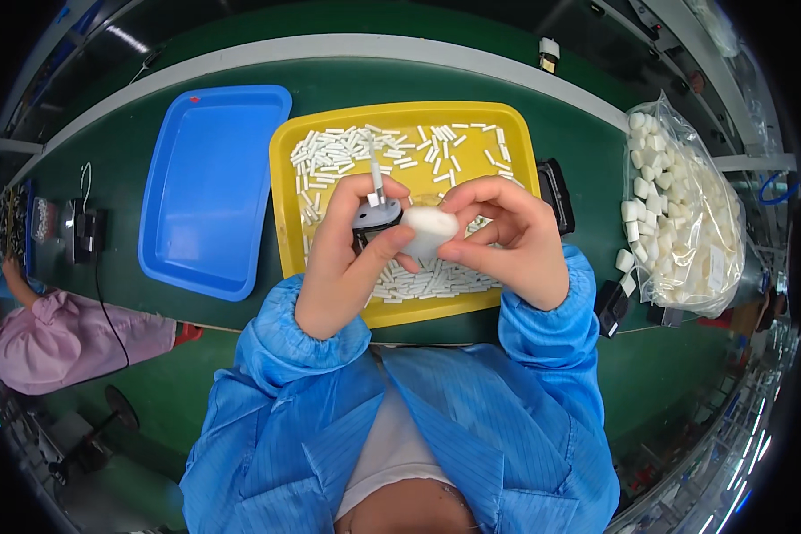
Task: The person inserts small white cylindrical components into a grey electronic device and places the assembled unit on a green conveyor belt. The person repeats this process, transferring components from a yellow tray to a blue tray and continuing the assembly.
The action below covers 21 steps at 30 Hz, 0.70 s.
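Over the yellow tray [400,316], my left hand [334,267] is closed around a small black part with a grey oval top [378,214]. A thin white stick [376,169] stands up from that top. Pinched between the thumb and fingers of my right hand [521,245] is a rounded white plug-like piece [430,233], smooth and soft looking. My left thumb touches its near left side, so the piece sits right beside the black part. Many short white rods [334,151] lie scattered in the tray under and beyond both hands.
Left of the yellow tray lies a blue tray [206,191]. A clear plastic bag [685,214] of white plugs stands at the right. A black holder [556,196] sits beside the yellow tray. Far left, a person in a pink garment [71,343] works at the same bench.
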Available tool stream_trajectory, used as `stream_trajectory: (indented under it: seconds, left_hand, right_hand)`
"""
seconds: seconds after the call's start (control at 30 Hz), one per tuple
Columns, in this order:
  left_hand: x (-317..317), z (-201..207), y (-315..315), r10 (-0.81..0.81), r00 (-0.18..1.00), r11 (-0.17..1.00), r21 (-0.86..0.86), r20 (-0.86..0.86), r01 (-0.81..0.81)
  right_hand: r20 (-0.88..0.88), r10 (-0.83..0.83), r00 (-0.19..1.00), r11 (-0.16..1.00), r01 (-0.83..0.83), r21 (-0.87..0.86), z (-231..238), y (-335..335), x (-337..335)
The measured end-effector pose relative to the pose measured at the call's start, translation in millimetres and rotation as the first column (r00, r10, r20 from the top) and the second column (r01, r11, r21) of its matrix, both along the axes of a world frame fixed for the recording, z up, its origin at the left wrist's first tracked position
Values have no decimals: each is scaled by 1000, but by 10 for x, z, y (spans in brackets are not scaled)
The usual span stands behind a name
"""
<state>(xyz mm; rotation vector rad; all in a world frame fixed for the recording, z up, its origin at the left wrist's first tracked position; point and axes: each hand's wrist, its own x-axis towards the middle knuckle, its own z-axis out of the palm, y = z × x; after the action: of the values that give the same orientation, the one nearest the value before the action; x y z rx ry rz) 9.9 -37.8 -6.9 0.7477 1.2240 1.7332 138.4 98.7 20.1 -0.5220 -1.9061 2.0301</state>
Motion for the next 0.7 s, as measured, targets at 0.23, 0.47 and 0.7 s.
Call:
stream_trajectory:
  seconds: [0.23,0.47,0.7]
  left_hand:
    - [64,122,146,-199,974,977,-105,-111,187]
    - [238,151,351,-186,804,982,-114,-564,148]
    - [231,217,510,-349,666,937,-257,-659,236]
  right_hand:
    - [-157,-371,915,928,363,-80,-167,123,298]
    - [-214,-410,887,910,379,-170,-198,150,377]
    - [-250,-240,938,965,201,-171,-321,221,429]
